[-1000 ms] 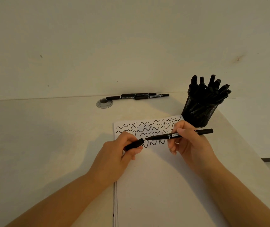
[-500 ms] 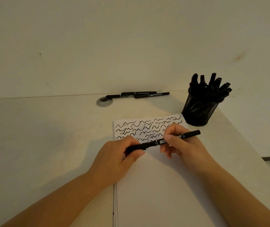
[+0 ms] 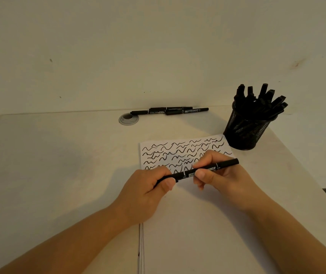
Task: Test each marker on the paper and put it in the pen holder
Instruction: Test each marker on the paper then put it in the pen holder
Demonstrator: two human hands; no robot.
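Both hands on one marker (image 3: pixel 197 172) above the paper (image 3: pixel 187 224): the left hand (image 3: pixel 148 194) has its grip closed round the cap end, the right hand (image 3: pixel 223 175) pinches mid-barrel. The marker's long axis points up-right toward the pen holder (image 3: pixel 247 131), just beyond the paper's far right corner. The right hand is nearer, so it likely makes the drop.

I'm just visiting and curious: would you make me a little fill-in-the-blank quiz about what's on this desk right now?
1. Both hands grip one black ____ above the paper.
2. The mesh pen holder stands at the paper's far ____ corner.
3. The paper's top part is covered in ____ black lines.
4. The loose markers by the wall lie next to a round ____ grommet.

Missing words: marker; right; wavy; metal
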